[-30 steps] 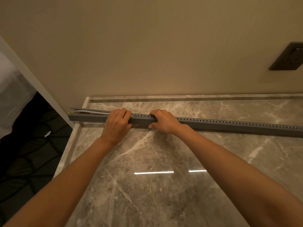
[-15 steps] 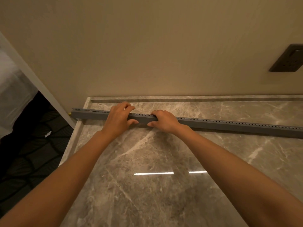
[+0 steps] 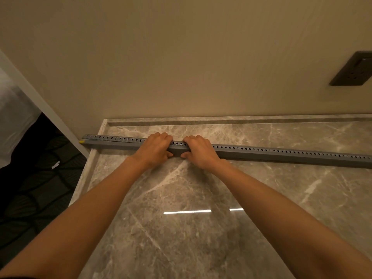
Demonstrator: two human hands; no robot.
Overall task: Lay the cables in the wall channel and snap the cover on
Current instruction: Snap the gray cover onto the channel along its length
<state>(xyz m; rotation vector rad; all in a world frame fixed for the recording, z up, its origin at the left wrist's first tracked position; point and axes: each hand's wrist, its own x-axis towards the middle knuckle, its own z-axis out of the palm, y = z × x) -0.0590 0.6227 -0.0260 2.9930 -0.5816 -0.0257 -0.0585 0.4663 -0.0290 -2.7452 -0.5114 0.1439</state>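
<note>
Grey plastic channel (image 3: pixel 281 156), 1 pc, lies flat L-R across the marble surface (image 3: pixel 181 238), toward the back, apart from the beige wall (image 3: pixel 181 67). Its L end overhangs the surface's left edge and its R end runs out of frame. 1 row of small holes runs along the far top edge. Contents: inside is hidden and the top looks closed over. Only 1 yellow tip (image 3: pixel 81 141) pokes out at the L end, so can't tell the no. of cables.

2 hands, both on the channel mid-length, side by side w/ a small gap btwn them. Left hand (image 3: pixel 155 150) and right hand (image 3: pixel 200 151) each grip it, fingers curled over the far edge, thumbs on the near face.

1 dark socket plate (image 3: pixel 352 69) on the wall, upper R. Dark patterned floor (image 3: pixel 40 188) and white fabric (image 3: pixel 14 121) at far L.
</note>
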